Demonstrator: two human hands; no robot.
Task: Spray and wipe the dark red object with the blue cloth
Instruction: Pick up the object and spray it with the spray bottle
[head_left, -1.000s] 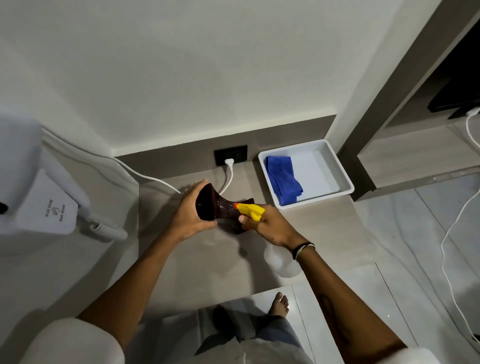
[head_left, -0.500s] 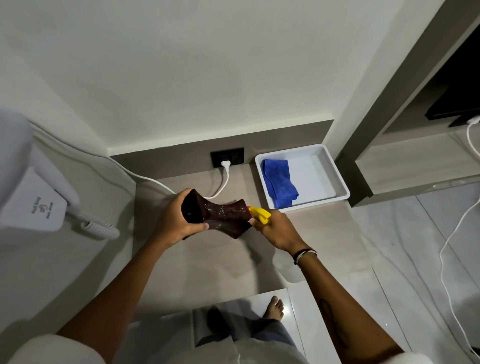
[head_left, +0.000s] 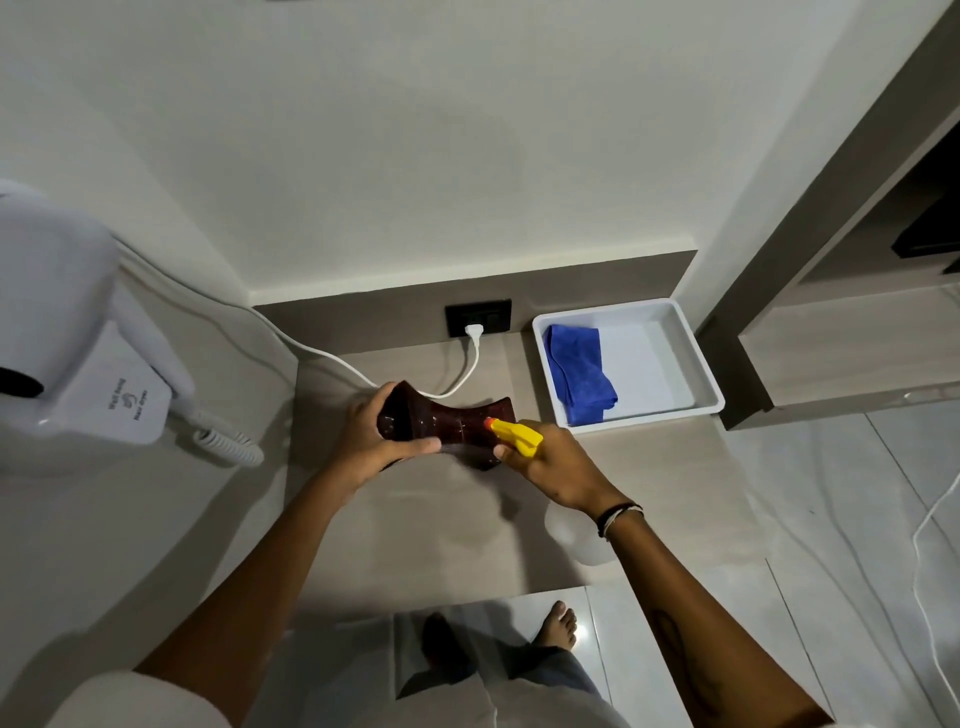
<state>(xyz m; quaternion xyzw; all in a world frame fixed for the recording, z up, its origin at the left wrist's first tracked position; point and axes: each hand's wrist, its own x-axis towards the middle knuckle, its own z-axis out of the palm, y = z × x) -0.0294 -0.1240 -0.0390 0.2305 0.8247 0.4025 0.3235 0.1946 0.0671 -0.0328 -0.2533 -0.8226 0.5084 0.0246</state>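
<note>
A dark red, hourglass-shaped object (head_left: 449, 423) lies sideways above the counter, held at its left end by my left hand (head_left: 374, 441). My right hand (head_left: 556, 462) grips a spray bottle with a yellow nozzle (head_left: 514, 435) and a translucent body (head_left: 576, 535) that hangs below my wrist. The nozzle's red tip points at the object's right end, almost touching it. The blue cloth (head_left: 579, 379) lies folded in the left half of a white tray (head_left: 696, 364) at the back right of the counter.
A white wall-mounted hair dryer (head_left: 78, 353) with a coiled cord hangs at the left. A white cable (head_left: 467, 364) runs from a black wall socket (head_left: 478, 317) across the counter's back. A shelf unit stands at the right; tiled floor and my feet lie below.
The object has turned from tilted, with its open end up, to lying sideways. My right hand stays at its right end with the nozzle against it. The camera view has shifted slightly.
</note>
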